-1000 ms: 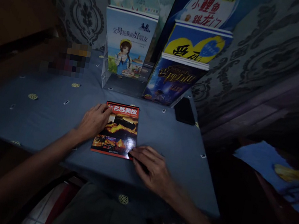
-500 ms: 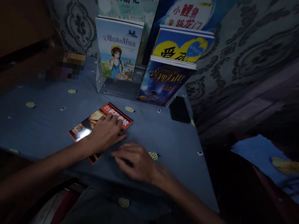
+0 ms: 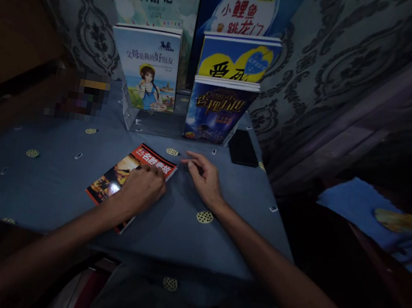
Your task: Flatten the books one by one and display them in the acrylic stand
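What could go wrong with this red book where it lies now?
The red book lies skewed, its near corner close to the table edge; a push from the left hand resting on it might slide it off. The right hand is spread near the dark-blue book in the stand and may knock it.

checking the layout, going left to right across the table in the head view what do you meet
blurred patch → red book → left hand → right hand → black phone
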Demonstrator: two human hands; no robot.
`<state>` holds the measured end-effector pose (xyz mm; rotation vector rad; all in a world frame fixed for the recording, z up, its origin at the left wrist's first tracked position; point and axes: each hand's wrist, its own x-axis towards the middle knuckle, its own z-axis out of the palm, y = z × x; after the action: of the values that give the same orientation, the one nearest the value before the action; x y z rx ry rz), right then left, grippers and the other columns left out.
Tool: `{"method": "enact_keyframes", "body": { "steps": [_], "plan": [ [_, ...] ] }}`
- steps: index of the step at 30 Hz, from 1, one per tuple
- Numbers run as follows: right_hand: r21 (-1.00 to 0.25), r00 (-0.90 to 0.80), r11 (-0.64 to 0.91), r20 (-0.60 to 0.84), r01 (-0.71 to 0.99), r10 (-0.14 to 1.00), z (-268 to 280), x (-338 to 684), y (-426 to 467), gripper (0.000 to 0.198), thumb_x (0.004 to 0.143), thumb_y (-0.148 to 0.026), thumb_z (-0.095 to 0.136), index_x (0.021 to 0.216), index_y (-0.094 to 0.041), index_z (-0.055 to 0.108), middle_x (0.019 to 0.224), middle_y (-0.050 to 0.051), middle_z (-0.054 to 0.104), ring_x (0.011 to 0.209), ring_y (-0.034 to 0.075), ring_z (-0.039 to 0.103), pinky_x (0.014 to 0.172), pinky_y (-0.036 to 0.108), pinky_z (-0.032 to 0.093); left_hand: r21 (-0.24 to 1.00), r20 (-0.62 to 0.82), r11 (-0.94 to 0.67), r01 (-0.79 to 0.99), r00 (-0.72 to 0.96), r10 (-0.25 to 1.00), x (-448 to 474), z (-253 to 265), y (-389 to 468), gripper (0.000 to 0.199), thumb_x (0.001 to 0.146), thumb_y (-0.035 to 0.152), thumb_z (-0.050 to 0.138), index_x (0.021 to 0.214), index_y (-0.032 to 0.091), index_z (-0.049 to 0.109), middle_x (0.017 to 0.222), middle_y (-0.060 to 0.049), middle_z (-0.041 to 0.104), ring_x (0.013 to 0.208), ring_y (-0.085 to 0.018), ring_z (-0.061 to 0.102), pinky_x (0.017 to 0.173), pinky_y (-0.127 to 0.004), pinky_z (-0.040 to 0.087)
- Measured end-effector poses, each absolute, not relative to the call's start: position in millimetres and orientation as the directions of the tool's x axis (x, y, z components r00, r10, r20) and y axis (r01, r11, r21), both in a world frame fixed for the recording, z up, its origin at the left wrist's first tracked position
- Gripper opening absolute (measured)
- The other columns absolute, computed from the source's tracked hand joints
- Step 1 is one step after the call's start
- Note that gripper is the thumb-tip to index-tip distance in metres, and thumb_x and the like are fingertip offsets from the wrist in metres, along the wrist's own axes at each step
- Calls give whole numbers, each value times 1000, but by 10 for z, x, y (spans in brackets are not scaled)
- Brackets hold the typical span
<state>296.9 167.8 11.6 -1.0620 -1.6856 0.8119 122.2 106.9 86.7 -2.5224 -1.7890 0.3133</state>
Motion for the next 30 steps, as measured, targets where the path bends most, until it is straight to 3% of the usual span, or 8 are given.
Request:
{"method": "enact_keyframes", "body": {
  "steps": [11, 17, 23, 27, 30],
  "plan": [
    [-826, -266, 460, 387, 326, 883, 208, 2997, 1560, 36, 96, -28, 49, 129, -21, 60, 106, 7, 78, 85, 21, 73, 69, 31, 55, -144, -129, -351, 925, 335, 934, 1228, 880, 1085, 30, 99, 19, 41, 106, 7, 67, 101, -21, 72, 95, -31, 71, 74, -38, 57],
    [-705, -378, 611, 488, 361, 786, 195, 2978, 1537, 37, 96, -21, 48, 131, -22, 60, 105, 8, 77, 104, 24, 69, 91, 40, 55, -143, -65, -352, 925, 346, 936, 1226, 767, 1054, 31, 99, 22, 43, 108, 7, 69, 106, -21, 71, 100, -31, 68, 71, -36, 57],
    [-607, -483, 673, 477, 423, 734, 135, 2941, 1523, 37, 96, -20, 49, 130, -22, 63, 99, 7, 76, 91, 24, 68, 85, 40, 57, -77, -16, -397, 915, 397, 918, 913, 797, 1144, 29, 101, 25, 43, 100, 17, 70, 103, -13, 71, 101, -25, 67, 80, -34, 54],
    [-564, -523, 699, 471, 440, 710, 124, 2938, 1477, 38, 97, -20, 49, 132, -23, 61, 101, 8, 75, 91, 24, 69, 84, 41, 59, -54, 47, -283, 958, 286, 957, 520, 744, 1267, 27, 99, 25, 46, 116, 23, 67, 121, -9, 68, 106, -25, 65, 80, -34, 53],
    [-535, -559, 725, 472, 433, 682, 111, 2913, 1488, 38, 97, -19, 48, 134, -22, 59, 113, 10, 74, 100, 25, 70, 89, 43, 59, -9, 50, -250, 968, 250, 967, 331, 686, 1325, 28, 99, 28, 46, 118, 25, 67, 124, -7, 67, 102, -24, 66, 77, -33, 52]
  ]
}}
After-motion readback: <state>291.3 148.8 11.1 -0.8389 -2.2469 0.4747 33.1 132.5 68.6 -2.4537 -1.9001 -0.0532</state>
